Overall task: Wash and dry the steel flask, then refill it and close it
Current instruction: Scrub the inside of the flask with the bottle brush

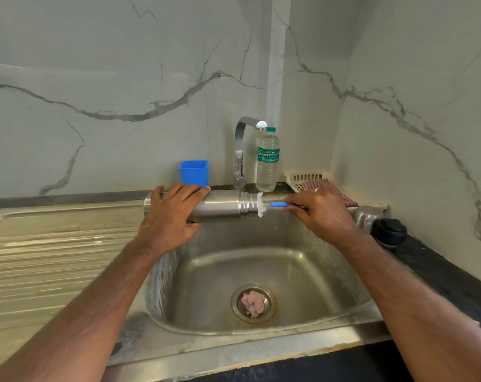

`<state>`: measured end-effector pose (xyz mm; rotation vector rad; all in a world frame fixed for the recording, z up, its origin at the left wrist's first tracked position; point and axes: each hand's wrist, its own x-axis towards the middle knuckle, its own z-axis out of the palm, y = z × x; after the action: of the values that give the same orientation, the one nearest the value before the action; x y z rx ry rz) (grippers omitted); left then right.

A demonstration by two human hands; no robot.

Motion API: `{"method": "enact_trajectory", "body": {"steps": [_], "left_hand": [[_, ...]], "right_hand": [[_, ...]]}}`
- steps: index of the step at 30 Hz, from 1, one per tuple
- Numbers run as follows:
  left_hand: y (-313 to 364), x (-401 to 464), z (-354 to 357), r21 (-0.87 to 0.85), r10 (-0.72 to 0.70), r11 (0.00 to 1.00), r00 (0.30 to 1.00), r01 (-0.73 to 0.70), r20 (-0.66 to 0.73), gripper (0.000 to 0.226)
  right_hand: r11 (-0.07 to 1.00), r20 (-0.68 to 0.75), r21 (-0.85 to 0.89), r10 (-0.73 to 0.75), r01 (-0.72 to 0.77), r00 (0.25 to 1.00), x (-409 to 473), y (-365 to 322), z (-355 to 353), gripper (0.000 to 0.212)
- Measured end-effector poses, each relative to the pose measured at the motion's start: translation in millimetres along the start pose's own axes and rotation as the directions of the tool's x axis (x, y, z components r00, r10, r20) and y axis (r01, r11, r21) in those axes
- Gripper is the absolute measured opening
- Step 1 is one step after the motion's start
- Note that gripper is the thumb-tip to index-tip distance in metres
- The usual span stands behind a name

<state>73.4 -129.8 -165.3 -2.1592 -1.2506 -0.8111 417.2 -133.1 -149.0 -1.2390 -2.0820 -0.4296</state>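
The steel flask (222,206) lies horizontal above the back of the sink (302,274), its open threaded mouth pointing right. My left hand (170,213) grips its body from above. A bottle brush (264,205) with white bristles and a blue handle sits at the flask's mouth; my right hand (320,213) holds the handle. The flask's steel cup (366,216) and black stopper (389,232) rest on the counter at the right. A clear plastic water bottle (267,161) with a green label stands behind the sink beside the tap (240,150).
A blue plastic cup (194,172) stands at the back edge left of the tap. A white basket (302,179) holding a checked red cloth (334,191) sits at the back right. A pinkish wad (252,301) lies in the drain. The ribbed drainboard (54,255) extends left.
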Motion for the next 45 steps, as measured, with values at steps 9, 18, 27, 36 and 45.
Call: {"method": "enact_trajectory", "body": {"steps": [9,18,27,36,45], "left_hand": [[1.6,0.2,-5.3,-0.058,0.014,0.998,1.0,-0.015,-0.006,0.086],[11.1,-3.7,-6.2,-0.072,-0.024,0.997,0.998,0.028,0.053,0.084],[13.6,3.0,-5.3,0.113,0.064,0.992,0.996,-0.058,-0.057,0.085],[18.4,2.4,-6.3,0.248,0.132,0.963,0.985,-0.101,-0.109,0.076],[10.6,3.5,-4.8,0.246,0.007,0.969,0.998,0.01,-0.069,0.086]], "right_hand": [[0.994,-0.021,-0.072,-0.087,0.086,0.996,6.5,-19.4,10.2,0.013],[0.996,-0.103,-0.01,-0.093,0.092,0.99,2.3,-15.7,5.8,0.013],[0.999,0.028,0.02,-0.042,0.041,0.999,4.4,-2.2,-0.9,0.018],[0.997,0.352,0.075,-0.032,0.006,0.936,4.5,-21.6,3.4,0.026],[1.0,0.135,-0.03,0.004,0.0,0.991,3.1,-26.3,-7.6,0.031]]}}
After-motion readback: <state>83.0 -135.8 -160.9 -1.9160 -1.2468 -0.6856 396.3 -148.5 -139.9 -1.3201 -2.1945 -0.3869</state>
